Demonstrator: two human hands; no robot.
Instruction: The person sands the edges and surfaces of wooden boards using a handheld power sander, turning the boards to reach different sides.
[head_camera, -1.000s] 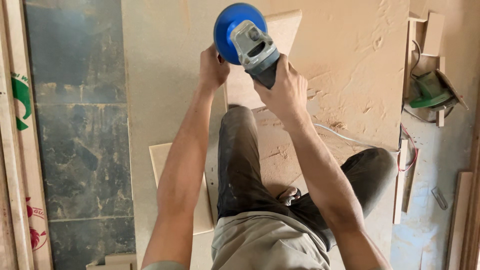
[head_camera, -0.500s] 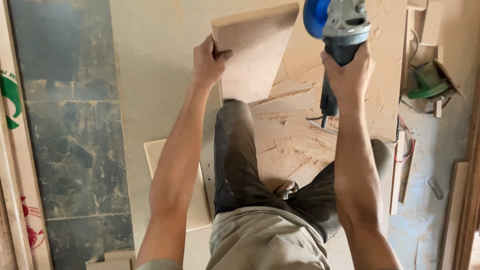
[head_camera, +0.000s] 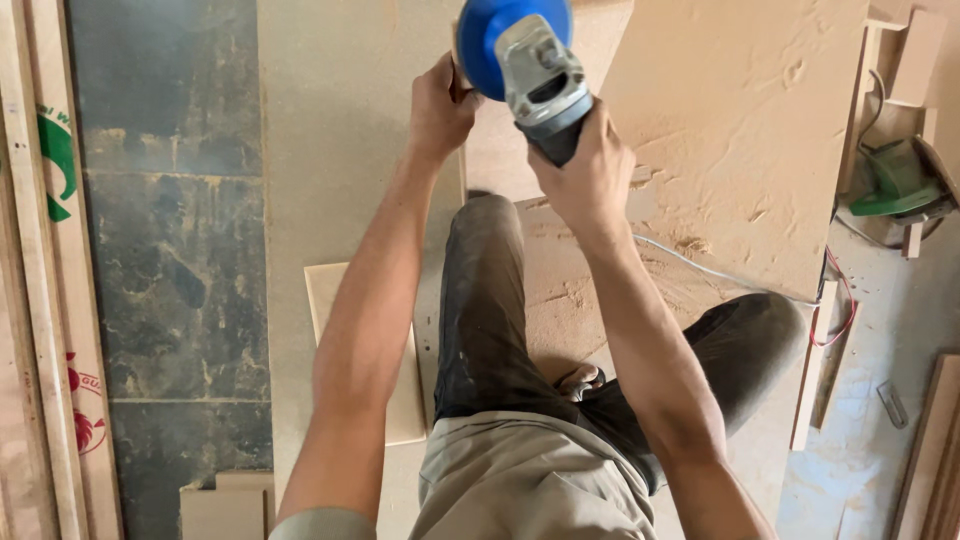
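Right hand (head_camera: 588, 172) gripped a grinder (head_camera: 530, 70) at twelve o'clock; left hand (head_camera: 438, 108) clasped a board (head_camera: 500, 150) beside it.

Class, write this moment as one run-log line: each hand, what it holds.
left hand: grips tan fibreboard panel's edge | right hand: grips grey angle grinder with blue disc over panel

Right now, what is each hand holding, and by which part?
The right hand grips the angle grinder by its dark body, behind the grey head and blue disc. The left hand holds the small board by its left edge.
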